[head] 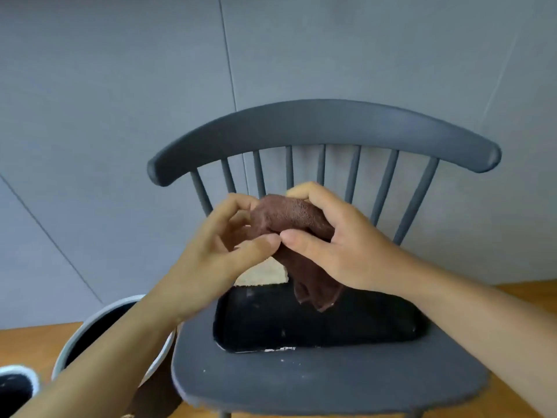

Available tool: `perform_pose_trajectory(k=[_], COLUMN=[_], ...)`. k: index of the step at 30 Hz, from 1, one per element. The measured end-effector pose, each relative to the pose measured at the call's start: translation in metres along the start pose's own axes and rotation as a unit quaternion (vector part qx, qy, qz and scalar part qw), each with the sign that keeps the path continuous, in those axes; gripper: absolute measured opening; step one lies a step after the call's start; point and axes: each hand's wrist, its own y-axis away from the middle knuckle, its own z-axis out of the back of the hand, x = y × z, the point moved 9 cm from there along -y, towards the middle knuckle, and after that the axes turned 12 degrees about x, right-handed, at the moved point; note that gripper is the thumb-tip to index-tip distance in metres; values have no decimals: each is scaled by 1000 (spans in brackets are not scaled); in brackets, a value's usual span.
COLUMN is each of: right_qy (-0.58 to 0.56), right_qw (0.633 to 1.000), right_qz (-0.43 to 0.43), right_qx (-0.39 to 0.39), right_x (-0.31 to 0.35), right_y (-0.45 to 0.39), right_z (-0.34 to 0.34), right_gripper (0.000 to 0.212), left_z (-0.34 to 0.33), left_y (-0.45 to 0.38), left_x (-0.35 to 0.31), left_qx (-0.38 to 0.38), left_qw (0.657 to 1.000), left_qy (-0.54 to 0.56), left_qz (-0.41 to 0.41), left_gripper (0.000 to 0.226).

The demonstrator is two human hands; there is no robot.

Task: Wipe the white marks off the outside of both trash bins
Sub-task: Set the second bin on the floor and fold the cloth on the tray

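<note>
Both hands up over the grey spindle-back chair (325, 128). Right hand (340, 245) grips the brown cloth (289, 218); left hand (223, 245) pinches its near edge. Both trash bins, the larger bin (99, 324) and the smaller bin (18, 384), sit on the floor lower left, well apart from the cloth.

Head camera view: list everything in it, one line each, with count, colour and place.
cloth: one, dark brown, held up over the chair seat between both hands.
chair: one, dark grey, spindle back, centre, facing the camera.
tray: one, black with white specks, lying on the chair seat.
pale mat: one, beige, at the tray's far edge, mostly hidden by the hands.
bins: two, white rims and dark insides, lower left on the floor; larger bin beside the chair, smaller bin at the corner.
floor: wood, orange-brown.
wall: grey panels.
left hand: fingers pinch the cloth.
right hand: fingers curl round the cloth.
</note>
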Motion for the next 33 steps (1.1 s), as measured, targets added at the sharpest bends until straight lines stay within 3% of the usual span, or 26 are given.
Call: perform_pose_trajectory(k=[5,9,11,15,23,27,33], right_qy=[-50,-37,5,-21,-35,-9,-9], right_qw=[997,992,991,979,962,956,945], right_qz=[-63,-116,-136,-200,-270,-291,-303], right_qx=[5,11,-5,6,27,27,124], right_x=[-19,7,33,95,230,265,269], right_y=[-28,-46,-52,-64,-106,-120,-129], right_z=[73,129,165,230,353,395,395], right_gripper=[17,15,17,22,17,16,6], left_z=[18,25,30,40,76,101,130], left_y=[-86,-129,-147,-177,-227,-221,-214], left_x=[-39,-90,-122,-202,-374,-405,-407], left_qx=[-19,-21,-8,25,81,149,84], left_qw=[996,984,982,985,958,900,920], left_qy=[-83,-174,-178,-130,-226,-348,-310], left_qz=[-5,37,59,109,155,215,224], left_gripper=[28,23,26,28,31,14,8])
